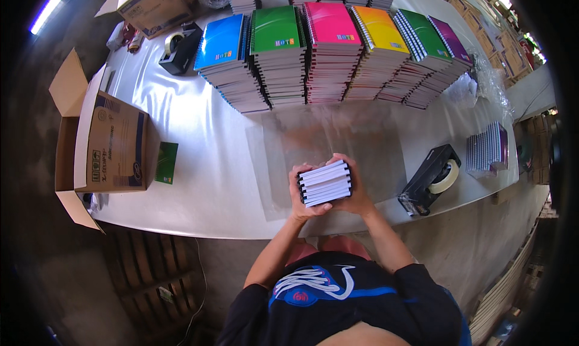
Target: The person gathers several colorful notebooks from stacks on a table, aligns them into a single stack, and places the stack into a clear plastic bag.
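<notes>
Between my two hands is a small stack of spiral notebooks (325, 183), its white page edges facing up and dark binding showing along the sides. My left hand (298, 194) wraps the stack's left side, with the thumb along its lower edge. On the right side my right hand (357, 189) grips it, fingers curled over the far corner. Under the hands lies a clear plastic sheet (271, 165) on the shiny table (205, 171). Beyond it stand tall stacks of spiral notebooks with blue (222, 40), green (276, 29), pink (333, 23), yellow (380, 29) and purple (450, 40) covers.
A black tape dispenser (429, 180) sits to the right, beside more notebooks (487, 148). An open cardboard box (117, 144) and a green notebook cover (166, 163) are at left. Farther back are another tape dispenser (180, 49), another box (157, 8) and crumpled plastic wrap (491, 84).
</notes>
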The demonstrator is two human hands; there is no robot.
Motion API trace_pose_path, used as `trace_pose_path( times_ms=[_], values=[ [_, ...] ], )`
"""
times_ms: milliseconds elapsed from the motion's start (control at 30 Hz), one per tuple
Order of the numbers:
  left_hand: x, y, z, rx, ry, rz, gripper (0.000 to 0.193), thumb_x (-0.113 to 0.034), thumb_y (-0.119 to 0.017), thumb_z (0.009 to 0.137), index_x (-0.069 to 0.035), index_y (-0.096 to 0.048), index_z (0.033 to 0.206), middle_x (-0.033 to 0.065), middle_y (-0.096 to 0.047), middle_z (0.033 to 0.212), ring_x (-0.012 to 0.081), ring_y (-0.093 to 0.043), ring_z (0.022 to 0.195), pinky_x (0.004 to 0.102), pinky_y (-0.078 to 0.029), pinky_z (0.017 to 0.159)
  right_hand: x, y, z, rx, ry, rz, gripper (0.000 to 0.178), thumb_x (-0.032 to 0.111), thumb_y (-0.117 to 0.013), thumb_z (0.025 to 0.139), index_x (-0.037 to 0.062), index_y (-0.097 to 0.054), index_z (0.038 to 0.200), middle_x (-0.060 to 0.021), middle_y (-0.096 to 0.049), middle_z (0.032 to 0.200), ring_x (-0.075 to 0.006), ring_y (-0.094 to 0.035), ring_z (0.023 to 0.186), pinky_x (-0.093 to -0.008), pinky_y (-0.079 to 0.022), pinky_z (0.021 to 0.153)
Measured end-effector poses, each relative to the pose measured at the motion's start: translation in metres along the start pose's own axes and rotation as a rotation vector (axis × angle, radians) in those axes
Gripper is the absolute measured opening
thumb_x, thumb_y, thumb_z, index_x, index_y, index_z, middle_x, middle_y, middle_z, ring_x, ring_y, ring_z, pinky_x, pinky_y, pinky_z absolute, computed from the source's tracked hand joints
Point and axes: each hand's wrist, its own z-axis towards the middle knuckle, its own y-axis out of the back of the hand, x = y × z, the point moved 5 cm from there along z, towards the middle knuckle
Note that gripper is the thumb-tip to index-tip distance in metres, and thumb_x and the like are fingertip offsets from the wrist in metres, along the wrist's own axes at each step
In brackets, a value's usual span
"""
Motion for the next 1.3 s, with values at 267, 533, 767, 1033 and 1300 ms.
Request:
trace_pose_path(
  times_ms=[267, 533, 767, 1033, 1300],
  values=[
    [0.001, 0.012, 0.005, -0.004, 0.081, 0.059, 0.094, -0.046, -0.089, 0.044, -0.003, -0.048, 0.117, 0.0127, -0.058, 0.106, 0.026, -0.055, 0.105, 0.0453, -0.031, 0.102, -0.007, 0.0, 0.012, 0.103, 0.113, -0.172, 0.085, 0.027, -0.086, 0.058, 0.0072, -0.037, 0.125, -0.0102, -0.047, 0.12, -0.0272, -0.046, 0.117, -0.0401, -0.037, 0.099],
    [-0.013, 0.016, 0.018, -0.013, 0.246, 0.26, 0.083, -0.041, -0.09, 0.044, -0.003, -0.051, 0.106, 0.0112, -0.064, 0.096, 0.0264, -0.063, 0.089, 0.0379, -0.048, 0.084, -0.022, 0.01, 0.005, 0.152, -0.189, -0.182, 0.075, 0.021, -0.084, 0.063, 0.0058, -0.041, 0.122, -0.0105, -0.055, 0.114, -0.0277, -0.055, 0.105, -0.0353, -0.045, 0.091],
    [-0.022, 0.023, 0.03, -0.082, 0.483, 0.583, 0.077, -0.051, -0.064, 0.077, -0.003, -0.038, 0.13, 0.0245, -0.046, 0.127, 0.0358, -0.048, 0.116, 0.0466, -0.038, 0.094, -0.005, 0.022, 0.034, 0.057, -0.55, 0.115, 0.071, 0.016, -0.082, 0.063, -0.001, -0.047, 0.122, -0.012, -0.059, 0.111, -0.0198, -0.057, 0.101, -0.0321, -0.046, 0.089],
    [0.008, 0.039, -0.012, 0.118, 0.409, 1.519, 0.067, -0.049, -0.042, 0.09, -0.009, -0.03, 0.142, 0.0101, -0.021, 0.151, 0.0297, -0.015, 0.14, 0.0583, -0.01, 0.107, -0.041, 0.06, 0.02, -0.083, -1.002, 0.194, 0.067, 0.019, -0.077, 0.063, -0.0093, -0.047, 0.116, -0.0186, -0.059, 0.103, -0.0253, -0.061, 0.095, -0.0365, -0.051, 0.081],
    [0.009, 0.028, -0.011, 0.158, 0.368, 1.492, 0.059, -0.039, -0.047, 0.09, -0.008, -0.036, 0.139, 0.0056, -0.022, 0.15, 0.0281, -0.012, 0.141, 0.067, -0.005, 0.103, -0.04, 0.06, 0.017, -0.046, -0.934, 0.254, 0.065, 0.019, -0.076, 0.065, -0.0039, -0.049, 0.119, -0.0163, -0.06, 0.106, -0.0255, -0.061, 0.095, -0.0363, -0.048, 0.087]
  ],
)
